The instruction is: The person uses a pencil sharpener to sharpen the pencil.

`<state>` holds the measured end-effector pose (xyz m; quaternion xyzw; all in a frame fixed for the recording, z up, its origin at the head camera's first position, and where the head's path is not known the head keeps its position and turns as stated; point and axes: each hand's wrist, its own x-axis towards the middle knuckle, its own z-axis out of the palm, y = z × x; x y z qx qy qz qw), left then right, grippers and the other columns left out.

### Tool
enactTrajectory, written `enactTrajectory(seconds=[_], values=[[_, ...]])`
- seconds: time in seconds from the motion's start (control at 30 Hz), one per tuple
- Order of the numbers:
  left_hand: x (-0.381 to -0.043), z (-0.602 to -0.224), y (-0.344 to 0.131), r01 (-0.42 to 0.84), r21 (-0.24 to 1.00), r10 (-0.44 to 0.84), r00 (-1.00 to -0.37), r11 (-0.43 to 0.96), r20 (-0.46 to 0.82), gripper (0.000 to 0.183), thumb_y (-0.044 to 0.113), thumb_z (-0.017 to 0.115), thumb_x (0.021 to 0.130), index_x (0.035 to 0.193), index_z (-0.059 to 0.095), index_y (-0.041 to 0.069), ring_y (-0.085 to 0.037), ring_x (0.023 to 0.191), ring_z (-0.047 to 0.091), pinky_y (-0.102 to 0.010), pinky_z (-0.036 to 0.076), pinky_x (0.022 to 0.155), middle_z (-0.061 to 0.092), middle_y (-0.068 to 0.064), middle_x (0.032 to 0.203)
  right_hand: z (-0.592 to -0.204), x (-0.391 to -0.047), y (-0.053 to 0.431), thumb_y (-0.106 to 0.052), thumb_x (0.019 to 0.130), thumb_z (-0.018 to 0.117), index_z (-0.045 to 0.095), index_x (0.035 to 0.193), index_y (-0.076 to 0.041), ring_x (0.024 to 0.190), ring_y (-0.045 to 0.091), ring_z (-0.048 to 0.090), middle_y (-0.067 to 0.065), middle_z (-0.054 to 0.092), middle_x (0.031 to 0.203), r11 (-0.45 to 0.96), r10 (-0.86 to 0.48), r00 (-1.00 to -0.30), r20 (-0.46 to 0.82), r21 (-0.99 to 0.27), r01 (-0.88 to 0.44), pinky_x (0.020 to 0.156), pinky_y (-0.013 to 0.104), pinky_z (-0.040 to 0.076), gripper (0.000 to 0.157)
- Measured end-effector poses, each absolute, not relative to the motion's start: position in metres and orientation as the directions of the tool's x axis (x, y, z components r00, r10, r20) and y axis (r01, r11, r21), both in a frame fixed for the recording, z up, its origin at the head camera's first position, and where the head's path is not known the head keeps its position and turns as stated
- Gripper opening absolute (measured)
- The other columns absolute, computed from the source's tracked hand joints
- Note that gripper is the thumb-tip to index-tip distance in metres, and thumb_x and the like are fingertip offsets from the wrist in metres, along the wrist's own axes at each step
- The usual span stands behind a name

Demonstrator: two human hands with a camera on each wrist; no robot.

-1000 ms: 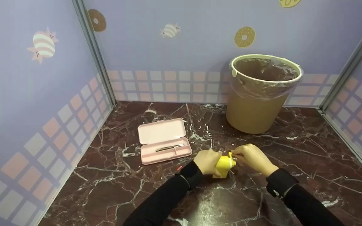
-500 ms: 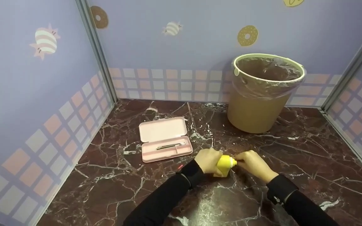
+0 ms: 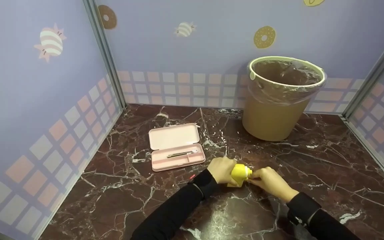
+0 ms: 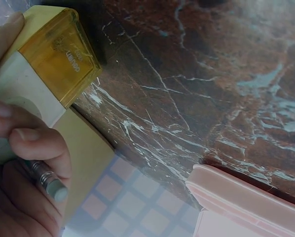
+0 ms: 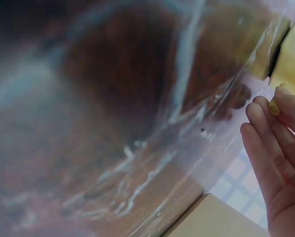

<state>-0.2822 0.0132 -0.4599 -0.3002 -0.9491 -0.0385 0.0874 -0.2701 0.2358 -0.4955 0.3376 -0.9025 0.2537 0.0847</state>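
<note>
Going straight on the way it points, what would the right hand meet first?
Likely the sharpener: the right hand seems to pinch its knob, though depth is unclear.

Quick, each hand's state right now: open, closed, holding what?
Left hand: holding the boxy yellow plastic pencil sharpener, a pale pencil eraser showing by the fingers.
Right hand: pinching a small yellow cylindrical knob.
</note>
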Motion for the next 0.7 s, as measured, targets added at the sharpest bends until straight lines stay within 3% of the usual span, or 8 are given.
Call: enactTrajectory(seconds=[0.23, 0.5, 0.7], values=[[-0.285, -0.462, 0.013, 0.568, 0.026, 0.555, -0.813, 0.823, 0.176, 0.056, 0.057, 0.093, 0.06, 0.087, 0.068, 0.015, -0.02, 0.073, 0.072, -0.033, 0.058, 0.062, 0.075, 0.0, 0.083, -0.492, -0.255, 0.237, -0.007, 0.084, 0.08, 0.081, 0.088, -0.012, 0.069, 0.008, 0.072, -0.001, 0.08, 0.082, 0.617, -0.614, -0.709, 0.348, -0.35, -0.705, 0.062, 0.025, 0.058, 0.007], [-0.284, -0.459, 0.011, 0.564, 0.033, 0.553, -0.818, 0.825, 0.16, 0.055, 0.055, 0.094, 0.06, 0.088, 0.068, 0.014, -0.02, 0.074, 0.072, -0.034, 0.059, 0.062, 0.076, 0.0, 0.084, -0.487, -0.245, 0.237, -0.007, 0.083, 0.08, 0.081, 0.089, -0.012, 0.075, 0.016, 0.076, -0.001, 0.081, 0.085, 0.595, -0.654, -0.643, 0.398, -0.254, -0.763, 0.067, 0.03, 0.061, 0.008], [-0.284, -0.457, 0.013, 0.565, 0.05, 0.554, -0.821, 0.824, 0.137, 0.054, 0.055, 0.093, 0.061, 0.088, 0.07, 0.015, -0.018, 0.074, 0.071, -0.032, 0.058, 0.063, 0.076, 0.001, 0.086, -0.482, -0.241, 0.239, -0.008, 0.083, 0.08, 0.081, 0.092, -0.011, 0.077, 0.017, 0.076, 0.001, 0.081, 0.087, 0.59, -0.673, -0.632, 0.385, -0.237, -0.772, 0.069, 0.031, 0.061, 0.009]])
